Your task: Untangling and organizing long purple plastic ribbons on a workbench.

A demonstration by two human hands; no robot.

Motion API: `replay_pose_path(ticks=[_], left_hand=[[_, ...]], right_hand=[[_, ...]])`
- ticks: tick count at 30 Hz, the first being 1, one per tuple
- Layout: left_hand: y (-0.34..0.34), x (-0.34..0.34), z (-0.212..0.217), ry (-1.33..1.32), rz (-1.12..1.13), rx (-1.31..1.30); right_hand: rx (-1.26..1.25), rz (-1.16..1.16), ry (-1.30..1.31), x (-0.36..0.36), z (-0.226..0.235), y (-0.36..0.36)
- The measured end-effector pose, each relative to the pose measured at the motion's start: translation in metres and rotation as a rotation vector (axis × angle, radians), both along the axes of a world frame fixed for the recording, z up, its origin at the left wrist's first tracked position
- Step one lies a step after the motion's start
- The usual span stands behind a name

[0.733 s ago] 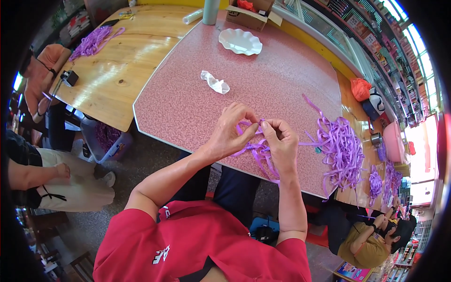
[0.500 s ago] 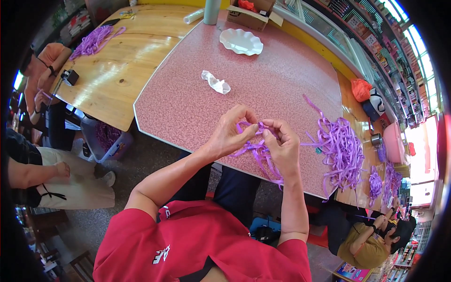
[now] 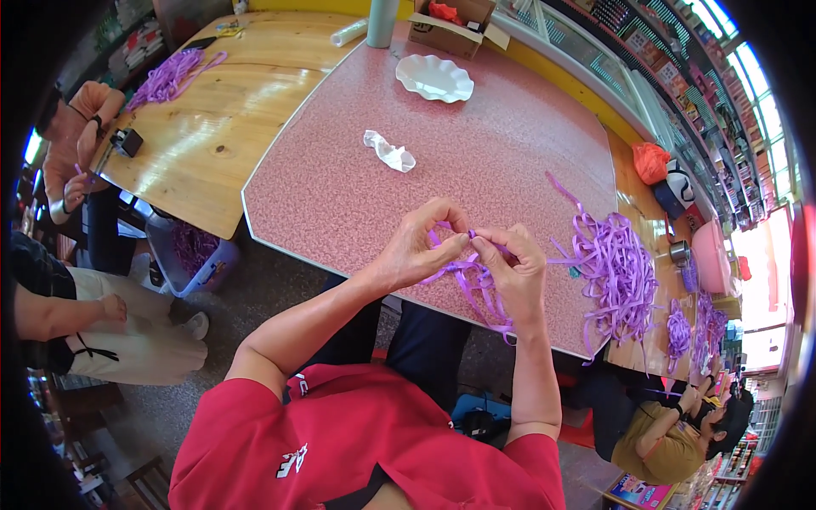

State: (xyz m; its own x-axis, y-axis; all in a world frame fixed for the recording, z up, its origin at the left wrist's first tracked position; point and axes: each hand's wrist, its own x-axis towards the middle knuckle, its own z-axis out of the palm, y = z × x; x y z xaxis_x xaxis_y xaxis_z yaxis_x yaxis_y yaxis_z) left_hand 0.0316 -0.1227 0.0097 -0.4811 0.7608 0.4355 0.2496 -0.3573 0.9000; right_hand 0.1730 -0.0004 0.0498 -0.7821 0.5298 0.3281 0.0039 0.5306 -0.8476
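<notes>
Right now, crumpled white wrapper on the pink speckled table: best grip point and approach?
Pinch the crumpled white wrapper at its narrow twisted middle, coming from above. It lies flat and alone on the pink speckled table, both puffed ends wider than the waist, so a top-down pinch across the waist probably holds best.

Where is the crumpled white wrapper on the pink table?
The crumpled white wrapper lies mid-table on the pink table, between the white dish beyond it and the hands nearer the person.
</notes>
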Motion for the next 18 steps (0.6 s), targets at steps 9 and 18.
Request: replay_pose_path(ticks=[9, 18], left_hand=[[-0.0019, 0.0015, 0.0048, 0.171, 0.033, 0.036], [-0.0013, -0.0007, -0.0007, 0.121, -0.002, 0.021]], right_hand=[[-0.114, 0.046, -0.012, -0.0004, 0.006, -0.0015], [-0.172, 0.069, -0.049, 0.0028, 0.0035, 0.004]])
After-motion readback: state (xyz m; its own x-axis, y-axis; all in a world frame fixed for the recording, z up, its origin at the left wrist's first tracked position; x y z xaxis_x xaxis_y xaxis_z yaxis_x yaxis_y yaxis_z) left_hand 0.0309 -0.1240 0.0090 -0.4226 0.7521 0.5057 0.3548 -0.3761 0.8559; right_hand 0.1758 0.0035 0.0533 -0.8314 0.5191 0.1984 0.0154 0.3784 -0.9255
